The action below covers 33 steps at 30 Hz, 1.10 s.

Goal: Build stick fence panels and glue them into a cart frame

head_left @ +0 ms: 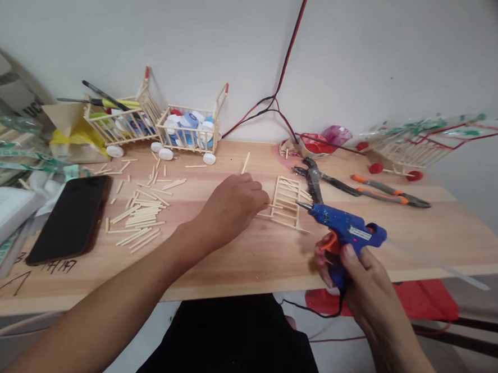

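Blue glue gun point(344, 225), right hand point(370, 277); left hand point(233, 204) by wooden-stick lattice point(286, 204)

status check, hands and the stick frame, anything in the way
Left hand at stick frame, grip unclear. Right hand gripping blue hot glue gun, nozzle by frame. Pliers right beside frame.

A: What's the right grip point(364, 275) closed on?
B: A glue gun point(339, 223), glossy blue plastic, with a translucent glue stick point(437, 268) beyond the grip.
A: And just ahead of the left grip point(231, 207)?
B: Matt, bare wooden sticks point(282, 221) on a smooth, pale wood worktop point(254, 265).
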Available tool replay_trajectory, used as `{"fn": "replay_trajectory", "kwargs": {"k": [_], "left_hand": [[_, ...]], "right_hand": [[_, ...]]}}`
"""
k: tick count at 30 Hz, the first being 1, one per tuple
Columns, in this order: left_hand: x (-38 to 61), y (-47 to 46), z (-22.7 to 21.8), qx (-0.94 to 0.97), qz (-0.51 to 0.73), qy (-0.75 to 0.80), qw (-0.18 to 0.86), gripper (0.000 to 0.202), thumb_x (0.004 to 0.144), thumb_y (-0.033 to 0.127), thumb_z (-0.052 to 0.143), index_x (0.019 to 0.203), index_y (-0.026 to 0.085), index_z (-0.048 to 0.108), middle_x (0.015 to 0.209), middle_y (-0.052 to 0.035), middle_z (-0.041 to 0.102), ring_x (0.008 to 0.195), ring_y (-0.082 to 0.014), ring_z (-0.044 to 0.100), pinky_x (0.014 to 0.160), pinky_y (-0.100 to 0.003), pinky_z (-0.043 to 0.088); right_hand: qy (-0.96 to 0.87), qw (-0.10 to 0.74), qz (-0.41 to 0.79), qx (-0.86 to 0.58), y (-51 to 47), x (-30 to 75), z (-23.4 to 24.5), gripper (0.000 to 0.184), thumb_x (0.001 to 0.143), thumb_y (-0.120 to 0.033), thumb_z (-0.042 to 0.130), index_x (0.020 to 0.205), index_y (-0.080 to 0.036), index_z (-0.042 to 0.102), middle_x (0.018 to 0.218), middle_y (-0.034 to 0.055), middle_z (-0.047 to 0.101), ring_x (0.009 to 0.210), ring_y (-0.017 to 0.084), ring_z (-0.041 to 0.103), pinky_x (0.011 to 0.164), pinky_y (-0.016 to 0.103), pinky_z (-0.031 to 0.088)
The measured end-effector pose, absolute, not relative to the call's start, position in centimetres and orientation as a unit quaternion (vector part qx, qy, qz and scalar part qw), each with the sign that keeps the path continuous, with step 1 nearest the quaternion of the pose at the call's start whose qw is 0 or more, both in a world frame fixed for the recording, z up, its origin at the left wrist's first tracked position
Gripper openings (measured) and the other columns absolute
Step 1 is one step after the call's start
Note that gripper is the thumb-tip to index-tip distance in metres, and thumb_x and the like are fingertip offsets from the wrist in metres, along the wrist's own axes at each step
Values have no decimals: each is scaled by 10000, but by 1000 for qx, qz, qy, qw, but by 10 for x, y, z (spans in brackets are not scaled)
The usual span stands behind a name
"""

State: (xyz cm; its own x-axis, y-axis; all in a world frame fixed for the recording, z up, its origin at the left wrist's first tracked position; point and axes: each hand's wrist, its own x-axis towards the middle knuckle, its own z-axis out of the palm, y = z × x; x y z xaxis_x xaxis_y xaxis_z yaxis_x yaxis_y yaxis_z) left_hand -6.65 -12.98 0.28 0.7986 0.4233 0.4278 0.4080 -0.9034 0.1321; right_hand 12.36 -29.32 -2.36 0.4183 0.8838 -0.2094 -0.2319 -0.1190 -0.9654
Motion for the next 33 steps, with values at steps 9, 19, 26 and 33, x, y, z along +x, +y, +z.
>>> {"fn": "replay_trajectory", "kwargs": {"k": [9, 19, 26, 33], "left_hand": [[-66, -129, 2, 947, 230, 222, 22, 217, 915, 221, 524, 806, 161, 702, 753, -38, 657, 775, -172, 542, 754, -310, 432], [-67, -129, 1, 947, 232, 221, 21, 245, 929, 240, 503, 808, 161, 701, 752, -40, 652, 775, -171, 540, 762, -311, 431], [-68, -129, 1, 944, 240, 224, 24, 229, 923, 253, 522, 827, 163, 709, 760, -39, 662, 780, -171, 543, 755, -304, 432], [-68, -130, 2, 945, 233, 228, 28, 224, 918, 240, 526, 817, 163, 710, 765, -38, 665, 785, -176, 548, 764, -309, 437]], "right_hand": [[-297, 616, 435, -586, -287, 121, -29, 311, 776, -414, 703, 1003, -223, 611, 876, 40, 613, 592, 107, 484, 462, 226, 371], [-322, 603, 444, -579, -288, 126, -41, 279, 864, -470, 590, 880, -192, 584, 760, 10, 508, 527, 72, 404, 412, 212, 290], [-339, 570, 451, -597, -289, 128, -45, 312, 884, -496, 553, 849, -188, 519, 684, -26, 442, 458, 43, 367, 392, 209, 233], [-339, 571, 457, -592, -288, 128, -45, 314, 887, -499, 548, 842, -194, 489, 657, -39, 414, 446, 41, 359, 390, 207, 210]]}}
